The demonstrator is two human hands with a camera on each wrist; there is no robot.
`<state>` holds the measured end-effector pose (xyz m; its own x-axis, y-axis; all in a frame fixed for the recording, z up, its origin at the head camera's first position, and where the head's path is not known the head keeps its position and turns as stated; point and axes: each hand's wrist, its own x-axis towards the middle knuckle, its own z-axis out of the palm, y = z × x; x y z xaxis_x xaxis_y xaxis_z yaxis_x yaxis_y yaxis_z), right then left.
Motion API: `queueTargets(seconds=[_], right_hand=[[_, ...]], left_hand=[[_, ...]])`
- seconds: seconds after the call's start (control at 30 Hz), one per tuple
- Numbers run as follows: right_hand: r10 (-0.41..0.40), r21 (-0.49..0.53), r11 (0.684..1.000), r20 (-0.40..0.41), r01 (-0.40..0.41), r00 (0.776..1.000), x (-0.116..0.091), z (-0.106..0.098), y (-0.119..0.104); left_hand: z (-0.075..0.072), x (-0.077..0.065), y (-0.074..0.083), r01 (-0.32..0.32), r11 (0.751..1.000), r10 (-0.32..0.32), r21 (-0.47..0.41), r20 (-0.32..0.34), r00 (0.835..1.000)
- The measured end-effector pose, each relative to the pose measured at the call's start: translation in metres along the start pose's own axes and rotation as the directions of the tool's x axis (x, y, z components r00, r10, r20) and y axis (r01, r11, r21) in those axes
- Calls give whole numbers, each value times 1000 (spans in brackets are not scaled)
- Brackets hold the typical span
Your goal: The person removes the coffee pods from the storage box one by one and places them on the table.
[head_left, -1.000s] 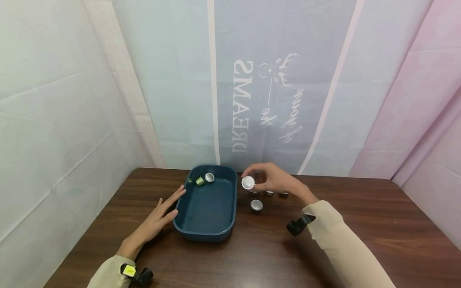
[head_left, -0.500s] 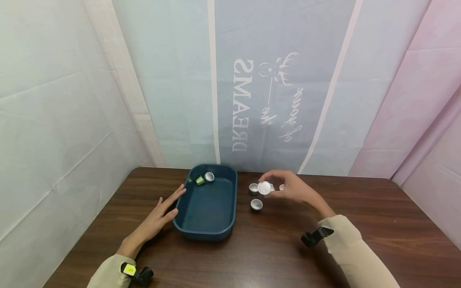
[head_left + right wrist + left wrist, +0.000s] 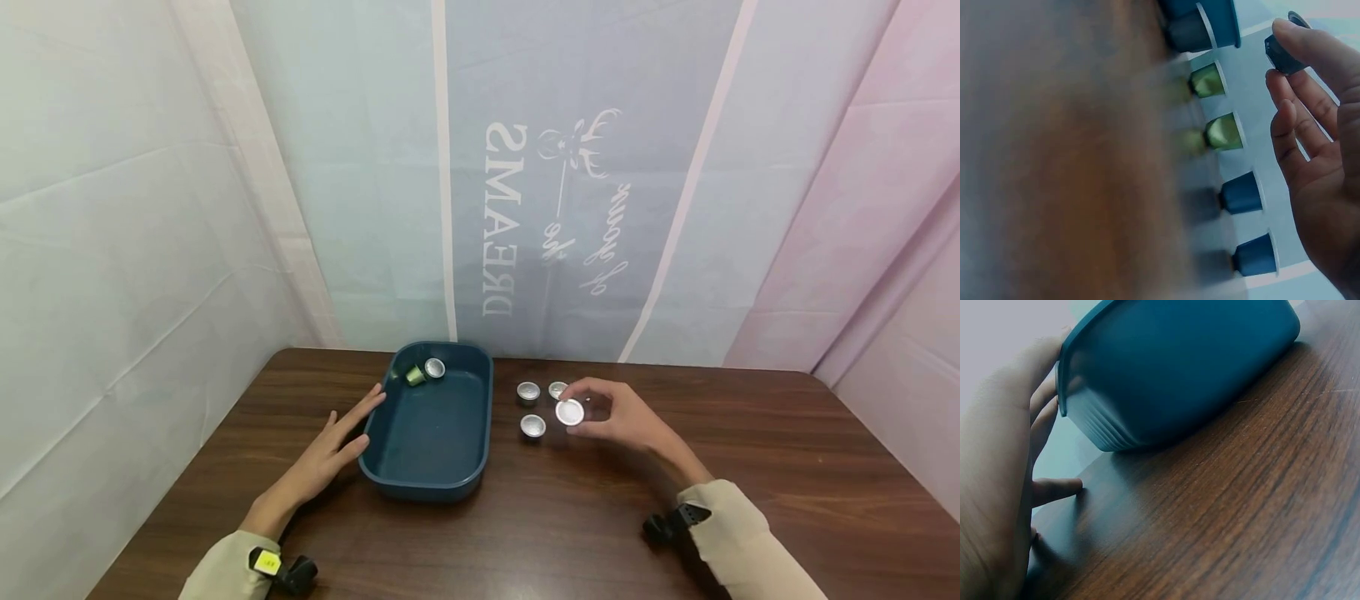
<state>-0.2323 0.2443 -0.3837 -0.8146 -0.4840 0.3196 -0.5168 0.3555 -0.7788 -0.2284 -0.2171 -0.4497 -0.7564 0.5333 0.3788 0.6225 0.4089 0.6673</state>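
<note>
capsule [image 3: 570,412], dark blue, cup-shaped and silver-lidded, hangs pinched in the right hand [image 3: 628,422] near green and blue capsules [image 3: 532,427] standing right of the teal plastic tray [image 3: 423,492], which the left hand [image 3: 330,454] touches straight-fingered, so i'd say placing is the step, calling for upright lowering, then release.

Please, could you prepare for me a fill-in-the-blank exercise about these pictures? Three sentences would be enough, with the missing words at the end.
1. In the head view, the dark blue rectangular plastic bin holds exactly ____ small capsules.
2. The person's left hand touches the bin's ____ side, not its right one.
3. The person's right hand holds a small dark tapered capsule, while the tilted, tapered capsule in the bin has the colour ____.

Missing words: two; left; green.
</note>
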Motion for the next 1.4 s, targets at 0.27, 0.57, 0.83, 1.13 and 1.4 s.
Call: queueTargets(seconds=[0.27,0.57,0.83,1.13,1.4], right_hand=[[-110,-14,994,-10,110,994,-11,7,15],[-54,-35,998,-14,54,998,-19,15,24],[9,-52,999,1,-9,1000,-17,18,27],[35,-59,998,2,-35,999,-16,19,26],[34,-73,997,5,-34,999,-16,19,26]], left_hand=[[0,1,3,-4,1000,4,-2,-2,1000],[0,2,2,11,1000,-10,-29,12,1000],[-1,1,2,21,999,-20,-26,16,1000],[-1,0,1,17,1000,-16,-24,15,1000],[0,0,1,0,1000,0,-31,8,1000]])
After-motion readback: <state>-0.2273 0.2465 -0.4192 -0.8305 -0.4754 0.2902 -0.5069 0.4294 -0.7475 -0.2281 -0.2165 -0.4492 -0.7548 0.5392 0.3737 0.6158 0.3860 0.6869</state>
